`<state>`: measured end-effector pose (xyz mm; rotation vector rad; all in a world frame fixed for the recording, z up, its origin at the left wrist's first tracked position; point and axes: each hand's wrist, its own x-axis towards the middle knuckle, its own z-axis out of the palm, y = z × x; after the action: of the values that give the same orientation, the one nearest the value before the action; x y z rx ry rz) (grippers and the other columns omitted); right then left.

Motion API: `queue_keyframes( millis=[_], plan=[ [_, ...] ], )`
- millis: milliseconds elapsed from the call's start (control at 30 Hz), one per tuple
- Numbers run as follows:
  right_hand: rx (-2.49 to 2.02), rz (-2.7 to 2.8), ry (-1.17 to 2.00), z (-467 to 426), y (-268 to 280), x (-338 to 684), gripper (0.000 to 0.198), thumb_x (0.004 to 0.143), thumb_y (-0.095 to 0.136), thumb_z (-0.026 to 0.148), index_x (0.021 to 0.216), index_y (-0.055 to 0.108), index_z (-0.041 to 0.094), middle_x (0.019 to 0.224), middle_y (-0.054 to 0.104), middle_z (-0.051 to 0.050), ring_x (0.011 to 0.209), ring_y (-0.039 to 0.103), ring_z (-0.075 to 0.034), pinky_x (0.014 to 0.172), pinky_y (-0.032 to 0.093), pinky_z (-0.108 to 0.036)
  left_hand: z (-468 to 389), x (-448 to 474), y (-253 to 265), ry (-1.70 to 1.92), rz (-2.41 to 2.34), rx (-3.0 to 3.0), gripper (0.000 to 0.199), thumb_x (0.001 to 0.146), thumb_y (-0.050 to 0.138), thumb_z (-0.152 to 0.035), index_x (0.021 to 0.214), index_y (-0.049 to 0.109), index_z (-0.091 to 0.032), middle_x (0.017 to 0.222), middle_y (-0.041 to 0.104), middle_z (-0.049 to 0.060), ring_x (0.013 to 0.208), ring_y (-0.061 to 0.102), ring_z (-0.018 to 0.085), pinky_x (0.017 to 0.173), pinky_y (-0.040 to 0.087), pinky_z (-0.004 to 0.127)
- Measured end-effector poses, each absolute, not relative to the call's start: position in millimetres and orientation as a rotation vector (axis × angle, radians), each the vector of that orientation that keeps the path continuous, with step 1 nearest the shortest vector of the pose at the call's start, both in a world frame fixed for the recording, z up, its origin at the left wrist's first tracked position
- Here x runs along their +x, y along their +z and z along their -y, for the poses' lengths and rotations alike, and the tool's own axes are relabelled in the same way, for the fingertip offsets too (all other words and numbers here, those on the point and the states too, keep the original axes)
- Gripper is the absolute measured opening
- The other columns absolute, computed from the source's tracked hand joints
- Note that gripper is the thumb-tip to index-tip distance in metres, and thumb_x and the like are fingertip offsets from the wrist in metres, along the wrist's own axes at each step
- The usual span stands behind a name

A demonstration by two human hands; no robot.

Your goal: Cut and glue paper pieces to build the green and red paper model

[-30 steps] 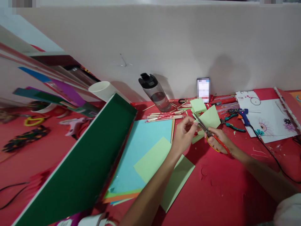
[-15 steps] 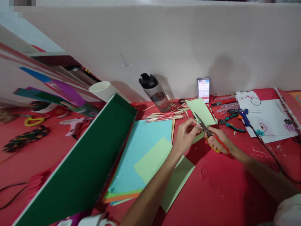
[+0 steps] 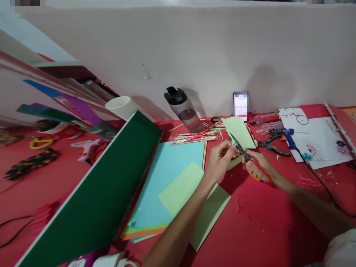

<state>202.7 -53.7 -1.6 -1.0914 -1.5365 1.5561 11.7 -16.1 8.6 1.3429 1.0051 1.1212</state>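
Observation:
My right hand [image 3: 259,164] is wrapped round the handles of a pair of scissors [image 3: 263,171], one handle red and the other yellow. The blades point up and left, toward the fingertips of my left hand [image 3: 221,158]. Those fingers are pinched on a small piece of light green paper [image 3: 236,152] at the blades. Just beyond the blades is a larger light green sheet [image 3: 240,131]; whether it joins the pinched piece I cannot tell. Below my left wrist, another green sheet [image 3: 213,213] lies on the red table, partly covered by the forearm.
A tall green board [image 3: 94,189] stands on the left beside stacked blue paper [image 3: 169,159]. Behind are a water bottle [image 3: 187,111], wooden sticks [image 3: 196,137] and a phone [image 3: 240,105]. Pliers [image 3: 274,145], a corded blue glue gun [image 3: 289,138] and decorated white paper [image 3: 319,141] lie right.
The larger green sheet beyond the scissors has shifted very slightly. Both hands stay in nearly the same place, with the scissors still at the paper.

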Motion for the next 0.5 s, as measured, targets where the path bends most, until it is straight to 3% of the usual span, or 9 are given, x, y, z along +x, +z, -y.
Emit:
queue_keyframes(
  millis=[500],
  plan=[
    [-1.128, 1.519, 1.55, 53.9, -1.9, 200.5, 0.06, 0.089, 0.063, 0.081, 0.096, 0.055, 0.021, 0.066, 0.044, 0.007, 0.05, 0.035, -0.008, 0.043, 0.03, -0.02, 16.4, 11.9, 7.1, 1.149, -1.013, 1.339, 0.029, 0.09, 0.071, -0.046, 0.079, 0.061, -0.021, 0.07, 0.069, 0.0, 0.068, 0.068, 0.016, 0.069, 0.055, 0.028]
  ],
)
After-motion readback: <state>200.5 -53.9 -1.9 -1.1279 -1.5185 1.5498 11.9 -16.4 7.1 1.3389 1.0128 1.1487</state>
